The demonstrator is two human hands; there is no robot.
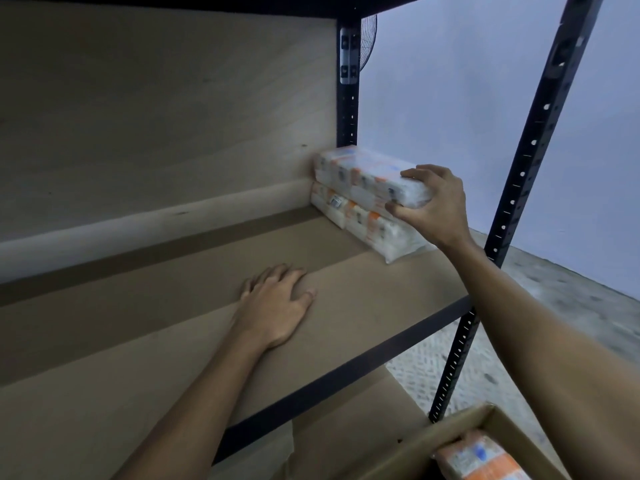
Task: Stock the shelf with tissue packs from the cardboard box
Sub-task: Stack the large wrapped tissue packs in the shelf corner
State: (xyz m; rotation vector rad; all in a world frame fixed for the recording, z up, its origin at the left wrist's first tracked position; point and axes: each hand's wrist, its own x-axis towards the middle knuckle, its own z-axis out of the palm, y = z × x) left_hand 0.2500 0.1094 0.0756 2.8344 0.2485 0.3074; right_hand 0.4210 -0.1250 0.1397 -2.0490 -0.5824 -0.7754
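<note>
- Tissue packs on the shelf, two counted: the upper pack (363, 174) lies directly on the lower pack (363, 221). Both sit in the right rear corner of the shelf board (173, 323), close to the back panel (156, 116).
- Right hand (433, 202): its fingers (412, 173) curl over the top of the upper pack's near end, with the thumb beneath. We read this as a firm hold on that pack.
- Left hand (277, 303): it rests palm down on the shelf board, fingers straight and slightly spread. It holds nothing and is well apart from the stack.
- Cardboard box (460, 431), one counted, open at lower right. We see one boxed pack (481, 459) inside, cut by the frame edge; we cannot tell whether others lie below it.
- Black perforated uprights, two counted: the rear upright (348, 109) stands just behind the stack, and the front upright (530, 150) stands at the shelf's near right corner.
- Fan grille (367, 39), one counted, partly hidden behind the rear upright.
</note>
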